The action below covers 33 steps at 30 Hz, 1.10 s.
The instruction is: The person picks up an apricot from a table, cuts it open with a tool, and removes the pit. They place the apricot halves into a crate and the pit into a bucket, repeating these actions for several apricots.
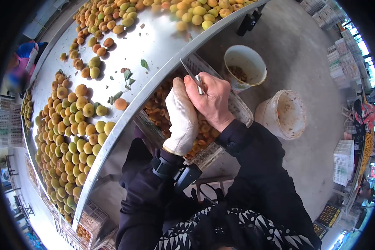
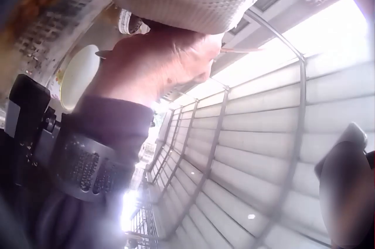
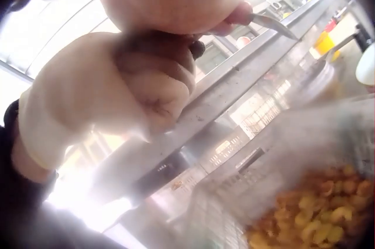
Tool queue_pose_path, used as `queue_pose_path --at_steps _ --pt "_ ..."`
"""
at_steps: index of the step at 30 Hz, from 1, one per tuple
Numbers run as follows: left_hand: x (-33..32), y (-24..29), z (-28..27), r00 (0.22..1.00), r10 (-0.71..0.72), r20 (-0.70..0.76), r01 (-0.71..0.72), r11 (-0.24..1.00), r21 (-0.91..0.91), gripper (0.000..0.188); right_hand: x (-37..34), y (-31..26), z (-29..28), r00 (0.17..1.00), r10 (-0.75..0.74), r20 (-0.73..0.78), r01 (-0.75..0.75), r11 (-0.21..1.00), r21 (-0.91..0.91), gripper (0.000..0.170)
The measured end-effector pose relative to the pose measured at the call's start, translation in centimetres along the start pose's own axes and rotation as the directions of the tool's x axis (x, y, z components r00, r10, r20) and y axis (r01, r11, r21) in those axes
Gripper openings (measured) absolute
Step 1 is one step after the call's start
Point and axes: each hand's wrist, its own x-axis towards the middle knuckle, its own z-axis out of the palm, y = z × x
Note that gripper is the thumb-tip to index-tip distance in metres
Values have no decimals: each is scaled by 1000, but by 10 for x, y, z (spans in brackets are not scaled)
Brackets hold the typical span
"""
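Observation:
A white knitted glove covers my left hand (image 1: pixel 182 118), its fingertips stained brown and curled. My bare right hand (image 1: pixel 216 96) grips a small knife (image 1: pixel 186 68), whose curved blade points up and away past the fingers. Both hands meet over a plastic crate (image 1: pixel 246 111) holding cut orange apricots (image 1: pixel 157 111). The right wrist view shows the gloved fingers (image 3: pixel 155 99) folded under the right hand; whatever lies inside them is hidden, so I cannot tell if they hold something. In that view the knife blade (image 3: pixel 275 25) juts out to the right.
On the left, a metal table (image 1: pixel 154 41) carries many whole apricots (image 1: pixel 66 146) and a few loose leaves (image 1: pixel 128 76). Two white buckets stand at right on the floor, the far bucket (image 1: pixel 257 62) with scraps inside and the nearer bucket (image 1: pixel 296 112) stained. Stacked crates (image 1: pixel 343 162) line the right side.

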Motion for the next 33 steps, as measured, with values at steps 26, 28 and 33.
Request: queue_pose_path --at_steps 26,28,33 --pt "-6 -1 -8 904 -424 -50 425 905 9 39 -11 8 -6 982 -124 144 144 979 -143 34" --pt "-8 0 -13 862 -503 -60 504 863 15 38 -12 8 -8 977 -145 158 167 977 -133 34" --pt "-12 -3 -23 815 -566 126 555 824 111 39 -14 11 -15 959 -205 196 229 967 -109 33"
